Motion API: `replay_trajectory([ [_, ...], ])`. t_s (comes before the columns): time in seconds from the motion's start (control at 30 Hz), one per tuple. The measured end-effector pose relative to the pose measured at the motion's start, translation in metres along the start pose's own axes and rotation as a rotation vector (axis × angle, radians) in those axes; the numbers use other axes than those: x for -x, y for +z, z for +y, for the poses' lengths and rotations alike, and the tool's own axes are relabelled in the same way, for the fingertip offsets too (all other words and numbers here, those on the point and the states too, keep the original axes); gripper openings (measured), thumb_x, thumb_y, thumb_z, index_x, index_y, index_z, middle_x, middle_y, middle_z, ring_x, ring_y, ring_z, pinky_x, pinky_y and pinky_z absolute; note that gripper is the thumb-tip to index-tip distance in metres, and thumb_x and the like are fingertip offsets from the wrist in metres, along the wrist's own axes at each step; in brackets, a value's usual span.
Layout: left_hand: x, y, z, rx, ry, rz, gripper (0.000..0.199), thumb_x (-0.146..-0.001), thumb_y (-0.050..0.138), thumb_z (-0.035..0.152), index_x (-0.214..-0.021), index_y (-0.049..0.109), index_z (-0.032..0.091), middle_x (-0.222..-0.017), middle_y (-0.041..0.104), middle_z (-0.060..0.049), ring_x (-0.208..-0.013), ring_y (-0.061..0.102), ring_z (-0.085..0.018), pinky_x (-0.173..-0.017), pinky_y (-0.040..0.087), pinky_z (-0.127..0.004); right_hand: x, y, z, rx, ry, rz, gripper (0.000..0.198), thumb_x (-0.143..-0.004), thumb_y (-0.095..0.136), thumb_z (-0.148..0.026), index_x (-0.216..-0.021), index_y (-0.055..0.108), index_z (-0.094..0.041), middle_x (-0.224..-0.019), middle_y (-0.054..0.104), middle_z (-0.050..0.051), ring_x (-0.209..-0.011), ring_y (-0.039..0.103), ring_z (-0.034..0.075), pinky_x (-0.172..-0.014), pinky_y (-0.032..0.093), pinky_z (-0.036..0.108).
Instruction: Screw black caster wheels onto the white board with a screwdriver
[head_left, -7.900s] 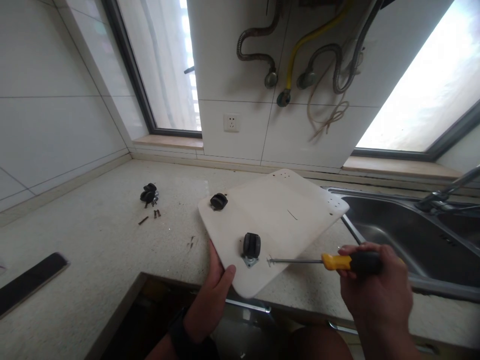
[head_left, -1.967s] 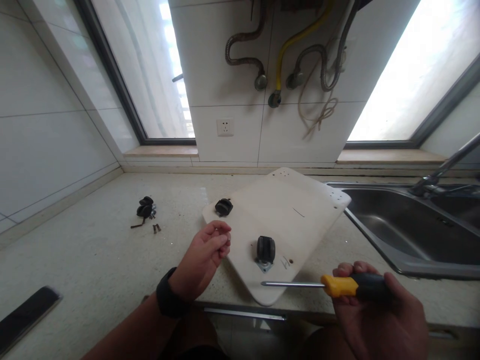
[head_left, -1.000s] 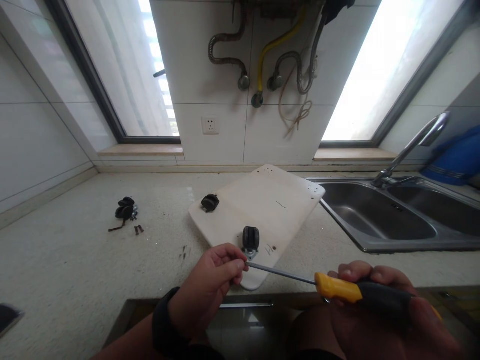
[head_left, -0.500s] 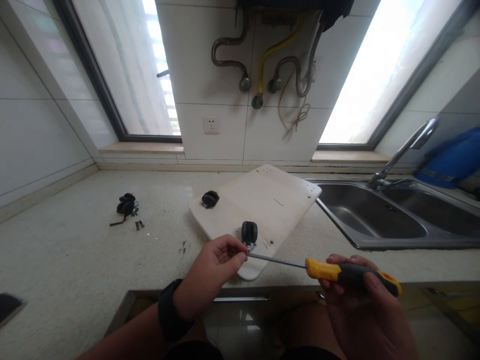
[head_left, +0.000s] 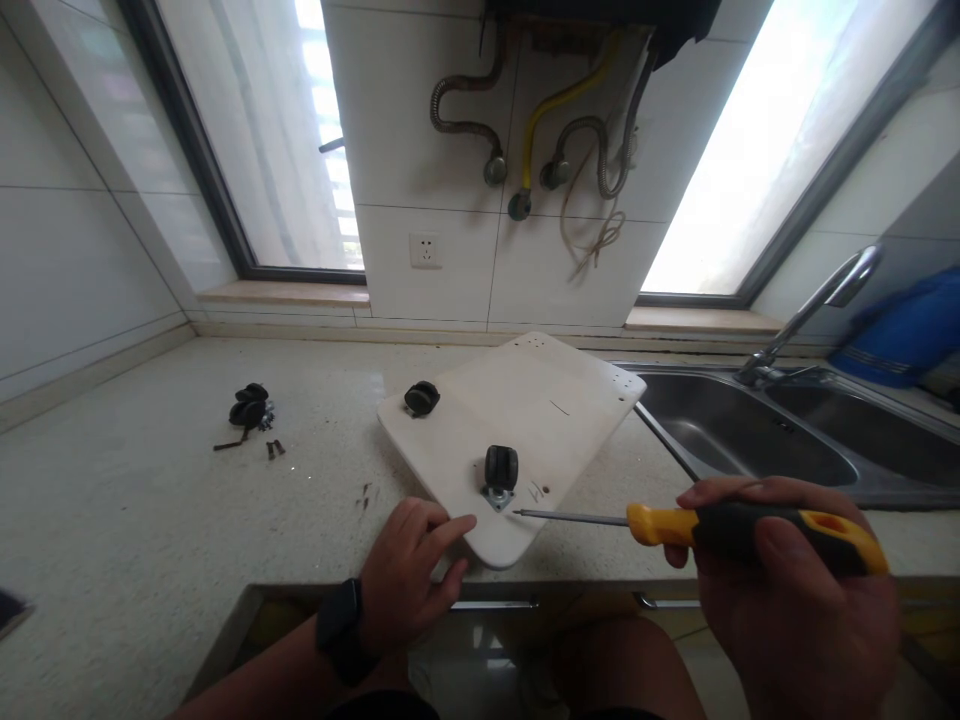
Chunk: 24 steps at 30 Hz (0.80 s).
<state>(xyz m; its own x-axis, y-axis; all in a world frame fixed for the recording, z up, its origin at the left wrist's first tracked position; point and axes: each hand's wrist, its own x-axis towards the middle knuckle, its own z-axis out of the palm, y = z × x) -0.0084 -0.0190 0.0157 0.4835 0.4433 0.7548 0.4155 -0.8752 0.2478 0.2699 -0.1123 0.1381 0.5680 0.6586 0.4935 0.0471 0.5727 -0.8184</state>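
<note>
My right hand grips a yellow-and-black screwdriver by its handle. The shaft points left, and its tip is just right of the metal plate of the near caster, apart from it. This black twin-wheel caster sits on the near corner of a white board that lies on the counter. My left hand is at the board's front left edge, index finger and thumb apart, with nothing visible in it. A second caster sits on the board's left corner. Holes show in the two far corners.
On the counter at left lie loose black casters with small screws, and a few brown bolts. A steel sink with a faucet adjoins the board at right. Pipes hang on the back wall.
The screwdriver has moved right, its tip leaving the near caster's plate. My left hand has let go near the tip and drawn back left and down, fingers loosening.
</note>
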Motion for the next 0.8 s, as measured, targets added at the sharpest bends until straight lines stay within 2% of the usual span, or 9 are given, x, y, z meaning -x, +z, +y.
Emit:
replay_trajectory([
  [0.13, 0.001, 0.008, -0.015, -0.047, 0.116, -0.013, 0.040, -0.097, 0.057, 0.012, -0.137, 0.061, 0.018, -0.083, 0.064, -0.005, -0.076, 0.053, -0.021, -0.068, 0.045, -0.033, -0.003, 0.014, -0.001, 0.073, -0.060, -0.083, 0.014, -0.088, 0.074, -0.032, -0.097, 0.066, -0.027, -0.086, 0.073, 0.005, -0.067, 0.070, 0.023, -0.046, 0.057, 0.031],
  [0.23, 0.001, 0.011, -0.023, 0.050, 0.153, -0.022, 0.040, -0.100, 0.053, 0.008, -0.139, 0.059, 0.016, -0.080, 0.069, -0.004, -0.075, 0.057, -0.021, -0.070, 0.046, -0.034, -0.006, 0.023, -0.002, 0.132, -0.045, -0.124, 0.013, -0.090, 0.073, -0.033, -0.099, 0.065, -0.028, -0.090, 0.071, 0.005, -0.069, 0.069, 0.021, -0.048, 0.056, 0.031],
  [0.37, 0.003, 0.012, -0.028, 0.166, 0.121, -0.050, 0.039, -0.103, 0.051, 0.011, -0.140, 0.058, 0.018, -0.094, 0.076, -0.007, -0.083, 0.065, -0.021, -0.077, 0.051, -0.036, -0.005, 0.030, -0.002, 0.200, -0.081, -0.222, 0.013, -0.092, 0.072, -0.031, -0.103, 0.065, -0.029, -0.092, 0.070, 0.005, -0.071, 0.070, 0.023, -0.045, 0.055, 0.031],
  [0.43, 0.003, 0.012, -0.028, 0.196, 0.097, -0.059, 0.036, -0.104, 0.050, 0.014, -0.138, 0.059, 0.019, -0.097, 0.077, -0.007, -0.082, 0.066, -0.021, -0.075, 0.051, -0.035, -0.003, 0.032, -0.003, 0.222, -0.093, -0.236, 0.013, -0.093, 0.071, -0.029, -0.105, 0.065, -0.029, -0.094, 0.070, 0.006, -0.074, 0.071, 0.024, -0.046, 0.056, 0.031],
  [0.57, 0.003, 0.010, -0.025, 0.199, 0.048, -0.062, 0.031, -0.107, 0.047, 0.018, -0.135, 0.061, 0.021, -0.082, 0.072, -0.002, -0.068, 0.063, -0.018, -0.063, 0.047, -0.030, -0.002, 0.042, -0.011, 0.297, -0.123, -0.227, 0.013, -0.093, 0.072, -0.027, -0.104, 0.066, -0.029, -0.095, 0.068, 0.005, -0.071, 0.069, 0.019, -0.052, 0.058, 0.031],
  [0.67, 0.002, 0.009, -0.022, 0.188, 0.039, -0.073, 0.032, -0.107, 0.045, 0.019, -0.135, 0.060, 0.021, -0.078, 0.070, -0.001, -0.063, 0.062, -0.017, -0.059, 0.046, -0.029, -0.012, 0.055, -0.018, 0.449, -0.206, -0.341, 0.019, -0.091, 0.075, -0.026, -0.108, 0.065, -0.029, -0.095, 0.069, 0.004, -0.070, 0.067, 0.018, -0.057, 0.058, 0.031],
  [0.8, 0.004, 0.010, -0.022, 0.208, 0.031, -0.093, 0.037, -0.104, 0.046, 0.017, -0.139, 0.057, 0.020, -0.083, 0.073, -0.003, -0.067, 0.066, -0.018, -0.061, 0.050, -0.029, -0.034, 0.080, -0.024, 0.587, -0.350, -0.493, 0.035, -0.089, 0.079, -0.025, -0.119, 0.061, -0.030, -0.098, 0.070, 0.002, -0.082, 0.070, 0.020, -0.074, 0.060, 0.036],
])
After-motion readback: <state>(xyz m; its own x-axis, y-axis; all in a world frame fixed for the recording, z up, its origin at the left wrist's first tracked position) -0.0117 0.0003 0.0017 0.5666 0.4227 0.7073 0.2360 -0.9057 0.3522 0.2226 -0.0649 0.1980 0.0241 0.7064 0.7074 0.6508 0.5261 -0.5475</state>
